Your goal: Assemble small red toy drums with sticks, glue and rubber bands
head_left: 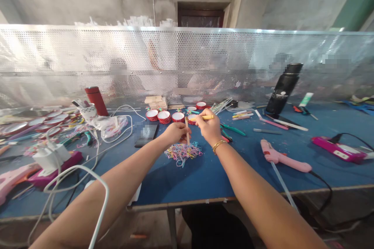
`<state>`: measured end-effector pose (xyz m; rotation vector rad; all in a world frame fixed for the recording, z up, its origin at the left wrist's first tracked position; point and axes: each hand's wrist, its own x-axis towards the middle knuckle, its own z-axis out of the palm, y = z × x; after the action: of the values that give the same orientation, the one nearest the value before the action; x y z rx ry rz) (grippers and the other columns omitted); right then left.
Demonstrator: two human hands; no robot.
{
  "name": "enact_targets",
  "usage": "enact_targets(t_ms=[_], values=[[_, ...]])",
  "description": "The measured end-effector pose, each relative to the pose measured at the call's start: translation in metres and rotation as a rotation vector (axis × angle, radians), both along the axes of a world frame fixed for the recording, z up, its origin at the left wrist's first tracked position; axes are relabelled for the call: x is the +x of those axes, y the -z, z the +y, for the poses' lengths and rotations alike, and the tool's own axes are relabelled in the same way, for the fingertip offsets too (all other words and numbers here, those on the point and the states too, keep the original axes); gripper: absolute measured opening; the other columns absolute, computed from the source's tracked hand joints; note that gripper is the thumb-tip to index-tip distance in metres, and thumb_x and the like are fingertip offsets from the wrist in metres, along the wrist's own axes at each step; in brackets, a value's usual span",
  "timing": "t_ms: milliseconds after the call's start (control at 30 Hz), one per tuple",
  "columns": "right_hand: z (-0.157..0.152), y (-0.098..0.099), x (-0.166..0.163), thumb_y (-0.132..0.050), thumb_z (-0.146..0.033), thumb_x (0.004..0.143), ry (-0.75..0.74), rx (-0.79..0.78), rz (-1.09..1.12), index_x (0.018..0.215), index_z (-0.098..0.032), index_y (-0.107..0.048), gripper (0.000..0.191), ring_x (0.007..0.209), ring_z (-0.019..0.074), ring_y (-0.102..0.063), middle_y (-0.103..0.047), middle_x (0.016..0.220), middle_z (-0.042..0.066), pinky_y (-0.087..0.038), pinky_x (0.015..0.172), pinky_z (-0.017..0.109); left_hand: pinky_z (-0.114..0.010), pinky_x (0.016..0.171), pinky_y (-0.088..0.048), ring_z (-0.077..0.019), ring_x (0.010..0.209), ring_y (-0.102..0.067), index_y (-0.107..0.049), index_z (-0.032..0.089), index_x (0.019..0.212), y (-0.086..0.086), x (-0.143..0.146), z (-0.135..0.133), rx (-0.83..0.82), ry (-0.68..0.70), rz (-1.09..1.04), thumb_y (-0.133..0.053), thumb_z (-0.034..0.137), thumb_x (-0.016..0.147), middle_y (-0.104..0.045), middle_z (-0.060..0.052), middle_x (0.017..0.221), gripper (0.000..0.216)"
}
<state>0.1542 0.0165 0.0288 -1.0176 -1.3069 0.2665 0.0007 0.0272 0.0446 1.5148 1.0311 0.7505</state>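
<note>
My left hand (pixel 176 132) is closed around a thin wooden stick (pixel 187 125) held upright above a heap of small coloured rubber bands (pixel 183 152) on the blue table (pixel 189 179). My right hand (pixel 208 125), with a gold bracelet at the wrist, is closed on a yellow stick (pixel 203 117) held level and pointing left. The two sticks meet close together between my hands.
Red-rimmed round lids (pixel 164 116) sit in a row behind my hands. A pink glue gun (pixel 284 158) lies to the right, a black bottle (pixel 283 88) behind it. A phone (pixel 146 132), white cables (pixel 76 171) and a red flask (pixel 96 100) lie left. A perforated screen (pixel 187 62) closes the back.
</note>
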Motion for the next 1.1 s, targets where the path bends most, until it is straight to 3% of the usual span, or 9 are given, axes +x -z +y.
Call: enact_targets(t_ms=[333,567,733,1100], values=[[0.0008,0.0013,-0.0022,-0.057,-0.031,0.082,-0.031,0.024,-0.031,0.063,-0.024,-0.049,0.022,0.055,0.0151,-0.057,-0.06,0.056,-0.003,-0.045,0.061,0.027,-0.023,0.051,-0.047,-0.0106,0.048,-0.059,-0.062,0.012,0.069,0.0017,0.0016,-0.0002,0.005,0.005,0.017,-0.066,0.021,0.084,-0.066,-0.004,0.06,0.018],[-0.0001,-0.0001,0.0004,-0.059,-0.029,0.079,0.033,0.018,-0.046,0.062,-0.024,-0.048,0.021,0.053,0.0149,-0.053,-0.058,0.055,-0.004,-0.042,0.059,0.027,-0.022,0.051,-0.048,-0.0096,0.048,-0.058,-0.062,0.012,0.069,-0.0012,0.0001,-0.0019,0.009,-0.006,0.01,-0.067,0.02,0.084,-0.063,-0.002,0.058,0.018],[0.0013,0.0002,0.0006,-0.058,-0.031,0.079,-0.021,0.011,0.016,0.063,-0.024,-0.048,0.021,0.052,0.0148,-0.054,-0.059,0.055,-0.004,-0.042,0.056,0.027,-0.022,0.052,-0.048,-0.0098,0.049,-0.058,-0.064,0.012,0.07,-0.0012,-0.0002,-0.0005,0.004,-0.002,0.001,-0.07,0.022,0.081,-0.064,-0.003,0.059,0.016],[0.0019,0.0,0.001,-0.058,-0.029,0.079,0.001,0.014,-0.006,0.063,-0.024,-0.048,0.02,0.051,0.0145,-0.053,-0.057,0.053,-0.004,-0.041,0.055,0.026,-0.023,0.053,-0.048,-0.0102,0.05,-0.058,-0.063,0.012,0.071,-0.0052,-0.0005,-0.0041,0.011,-0.025,0.014,-0.057,0.013,0.087,-0.063,-0.002,0.06,0.017]])
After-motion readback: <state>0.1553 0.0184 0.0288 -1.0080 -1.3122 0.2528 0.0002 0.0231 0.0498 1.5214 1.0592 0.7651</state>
